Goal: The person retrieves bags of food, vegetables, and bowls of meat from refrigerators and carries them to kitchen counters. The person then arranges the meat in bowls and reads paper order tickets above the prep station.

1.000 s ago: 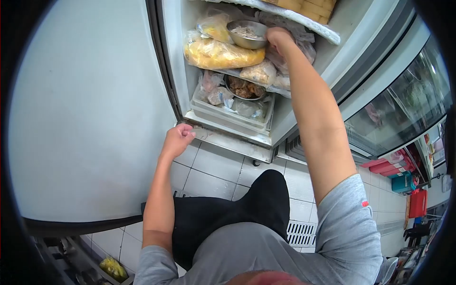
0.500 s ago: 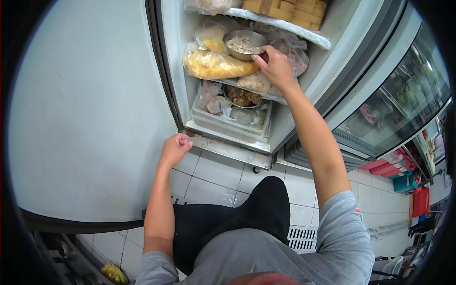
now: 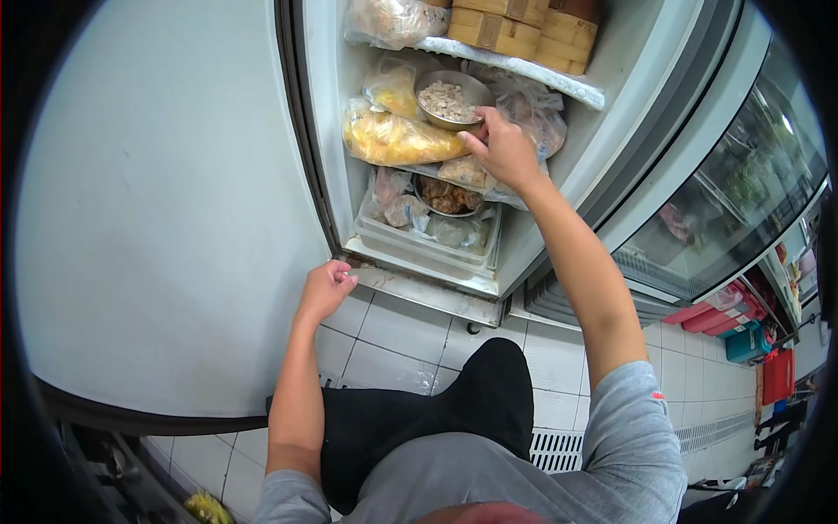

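My right hand (image 3: 509, 152) grips the steel bowl (image 3: 477, 92) by its near right rim, fingertips at the lip and thumb lower down its outside. In the head view, that arm reaches forward into the upright fridge (image 3: 624, 96), elbow slightly bent, forearm slanting inward, back of the hand up. The bowl holds pale chopped pieces (image 3: 447, 102) and sits on the middle level, just behind a bag of yellow food (image 3: 406, 140) and below the frosted shelf edge (image 3: 524, 66) that carries bamboo steamers (image 3: 494, 33). My left hand (image 3: 325, 290) is low by the fridge sill (image 3: 419, 294), beside the open door (image 3: 166, 201), forearm pointing forward and fingers loosely curled; I cannot tell whether they close on anything. Blue print marks the plastic bags (image 3: 407, 211) in the bottom bin (image 3: 428, 248), too small to read, as is the red tag (image 3: 657, 396) on my right sleeve (image 3: 630, 424)
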`<control>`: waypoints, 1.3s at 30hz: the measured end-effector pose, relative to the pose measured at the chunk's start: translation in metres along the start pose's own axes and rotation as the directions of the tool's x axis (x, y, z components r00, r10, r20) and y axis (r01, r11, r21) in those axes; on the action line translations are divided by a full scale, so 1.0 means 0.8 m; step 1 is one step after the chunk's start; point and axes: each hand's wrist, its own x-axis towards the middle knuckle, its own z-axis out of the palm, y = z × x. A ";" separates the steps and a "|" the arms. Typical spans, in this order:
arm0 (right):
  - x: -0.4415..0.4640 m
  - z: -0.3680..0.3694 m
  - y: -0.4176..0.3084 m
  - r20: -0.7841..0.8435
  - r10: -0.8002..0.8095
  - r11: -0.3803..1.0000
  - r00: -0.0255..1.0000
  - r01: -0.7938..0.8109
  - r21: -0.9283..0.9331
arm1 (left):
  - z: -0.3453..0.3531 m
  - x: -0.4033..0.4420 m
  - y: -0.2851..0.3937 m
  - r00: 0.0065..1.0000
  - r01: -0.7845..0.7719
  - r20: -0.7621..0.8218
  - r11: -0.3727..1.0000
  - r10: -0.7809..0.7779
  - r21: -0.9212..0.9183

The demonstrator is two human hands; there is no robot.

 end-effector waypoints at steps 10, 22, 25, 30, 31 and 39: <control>-0.004 -0.028 -0.015 -0.048 0.040 0.999 0.998 -0.041 -0.012 | 0.000 0.002 -0.007 0.999 -0.037 -0.016 0.999 0.037 0.000; -0.253 0.085 -0.064 0.765 -0.151 0.689 0.626 -0.488 0.536 | 0.023 0.005 0.010 0.990 -0.014 0.141 1.000 0.017 -0.025; -0.314 0.121 -0.071 0.631 -0.159 0.925 0.759 -0.108 0.364 | 0.031 0.010 0.012 0.981 -0.001 0.194 0.999 -0.008 0.047; -0.316 0.160 -0.068 0.787 0.298 0.330 0.541 -0.831 0.447 | 0.044 0.028 -0.001 0.964 0.012 0.264 1.000 -0.017 0.019; -0.312 0.171 -0.064 0.797 0.353 0.215 0.489 -0.872 0.439 | 0.046 0.031 -0.003 0.965 -0.003 0.262 1.000 -0.005 0.031; -0.260 0.236 -0.046 0.804 0.477 -0.348 0.355 -0.764 0.544 | 0.053 0.039 0.000 0.969 -0.031 0.248 0.998 0.016 0.059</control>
